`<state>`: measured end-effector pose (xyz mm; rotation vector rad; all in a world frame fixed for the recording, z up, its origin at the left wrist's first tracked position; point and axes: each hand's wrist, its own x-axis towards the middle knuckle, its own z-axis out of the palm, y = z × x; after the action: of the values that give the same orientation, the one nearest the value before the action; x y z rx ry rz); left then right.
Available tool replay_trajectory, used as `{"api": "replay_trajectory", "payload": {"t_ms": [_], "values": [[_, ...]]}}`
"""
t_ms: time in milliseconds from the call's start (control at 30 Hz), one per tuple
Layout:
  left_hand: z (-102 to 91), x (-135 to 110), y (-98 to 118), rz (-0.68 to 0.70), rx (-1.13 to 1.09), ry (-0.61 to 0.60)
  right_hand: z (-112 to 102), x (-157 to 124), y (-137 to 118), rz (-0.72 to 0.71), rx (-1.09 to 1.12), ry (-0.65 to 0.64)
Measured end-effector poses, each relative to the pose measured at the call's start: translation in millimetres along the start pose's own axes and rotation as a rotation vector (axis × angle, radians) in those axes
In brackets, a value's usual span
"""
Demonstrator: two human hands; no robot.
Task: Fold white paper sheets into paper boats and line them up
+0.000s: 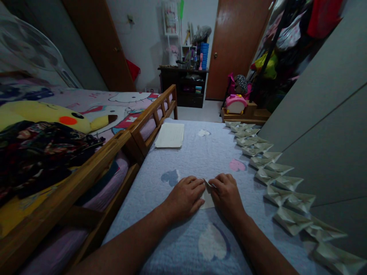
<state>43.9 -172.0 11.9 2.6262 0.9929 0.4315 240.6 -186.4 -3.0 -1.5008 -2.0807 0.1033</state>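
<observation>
A partly folded sheet of pale paper lies on the blue heart-patterned bedspread, between my two hands. My left hand rests at its left side, fingers bent and pressed down on the paper's edge. With thumb and fingers closed, my right hand pinches a raised flap near the top. Both hands cover much of the sheet, so its full shape is hidden. Farther off to the left sits a stack of flat paper sheets. Along the right edge run two rows of folded paper boats.
A wooden bed rail borders the left side; beyond it lie a yellow plush toy and dark patterned cloth. A pale cabinet wall stands at the right. A dark low cabinet is at the back.
</observation>
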Motion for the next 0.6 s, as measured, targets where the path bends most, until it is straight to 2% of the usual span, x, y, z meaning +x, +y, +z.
{"api": "replay_trajectory", "payload": {"t_ms": [133,267,600], "values": [[1.8,-0.1,-0.7,0.0,0.011,0.004,-0.5,-1.6,-1.2,-0.066,-0.038,0.03],[4.1,0.2,-2.3,-0.009,0.005,0.029,-1.9,-2.8,-2.0,-0.108,-0.06,-0.002],[4.0,1.4,-4.4,-0.035,-0.025,0.061,-2.8,-5.8,-0.7,-0.154,-0.034,-0.005]]}}
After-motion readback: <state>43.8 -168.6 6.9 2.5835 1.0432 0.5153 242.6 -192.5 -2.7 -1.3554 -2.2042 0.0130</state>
